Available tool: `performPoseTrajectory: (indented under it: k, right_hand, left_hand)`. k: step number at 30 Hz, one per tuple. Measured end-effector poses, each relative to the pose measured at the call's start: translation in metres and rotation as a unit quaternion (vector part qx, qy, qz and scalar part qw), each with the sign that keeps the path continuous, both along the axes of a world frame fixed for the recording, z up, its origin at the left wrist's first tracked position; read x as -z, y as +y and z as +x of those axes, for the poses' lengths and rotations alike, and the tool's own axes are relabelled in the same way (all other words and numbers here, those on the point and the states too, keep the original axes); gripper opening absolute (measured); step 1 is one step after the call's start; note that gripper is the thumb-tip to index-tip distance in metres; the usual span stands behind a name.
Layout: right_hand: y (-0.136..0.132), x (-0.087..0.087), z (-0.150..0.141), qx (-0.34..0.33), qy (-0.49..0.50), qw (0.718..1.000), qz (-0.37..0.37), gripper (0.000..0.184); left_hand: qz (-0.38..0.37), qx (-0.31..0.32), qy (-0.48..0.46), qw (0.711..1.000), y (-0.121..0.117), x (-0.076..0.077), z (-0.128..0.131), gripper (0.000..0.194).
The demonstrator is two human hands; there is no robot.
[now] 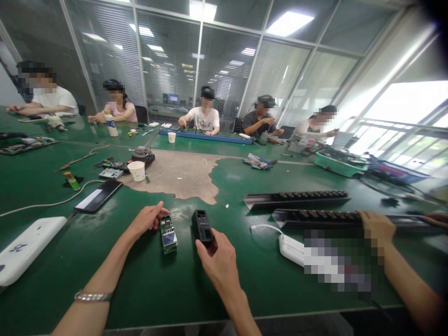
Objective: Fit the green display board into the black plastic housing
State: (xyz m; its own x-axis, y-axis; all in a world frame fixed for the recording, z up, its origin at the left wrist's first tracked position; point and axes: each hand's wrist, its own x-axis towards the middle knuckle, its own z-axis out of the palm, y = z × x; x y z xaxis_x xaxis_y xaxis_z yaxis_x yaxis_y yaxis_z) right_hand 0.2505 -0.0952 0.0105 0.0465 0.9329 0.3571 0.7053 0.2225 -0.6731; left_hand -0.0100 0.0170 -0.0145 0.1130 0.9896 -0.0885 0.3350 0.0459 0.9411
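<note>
A black plastic casing (201, 223) is in my right hand (221, 255), gripped near its close end, with the thumb on the left side and fingers round the right. Its top face shows cut-out openings. Left of it, a green circuit board with a small screen (169, 237) lies on the green table. My left hand (150, 219) rests at the far left edge of this board, fingers partly stretched out and apart. Fingertips are close to the board's far end; whether they touch it I cannot tell. A metal bracelet (94, 297) is on my left wrist.
A phone (99, 195) and white power bank (33, 247) lie left. A paper cup (136, 171) stands beyond. Right are black slotted rails (297, 199), a white cabled device (292, 249) and a neighbour's hand (378, 228). Several people sit across the table.
</note>
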Motion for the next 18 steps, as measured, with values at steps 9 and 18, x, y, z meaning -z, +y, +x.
performPoseTrajectory:
  k: [9, 18]
  right_hand:
    - [-0.001, -0.021, -0.064, -0.097, 0.033, 0.994, 0.025, 0.02]
    - [0.012, -0.022, -0.075, -0.088, -0.068, 0.994, -0.018, 0.025]
  left_hand:
    - [0.011, -0.018, -0.01, 1.0, 0.0, 0.001, -0.001, 0.074]
    - [0.052, -0.079, 0.0, 0.996, 0.0, 0.001, 0.0, 0.069]
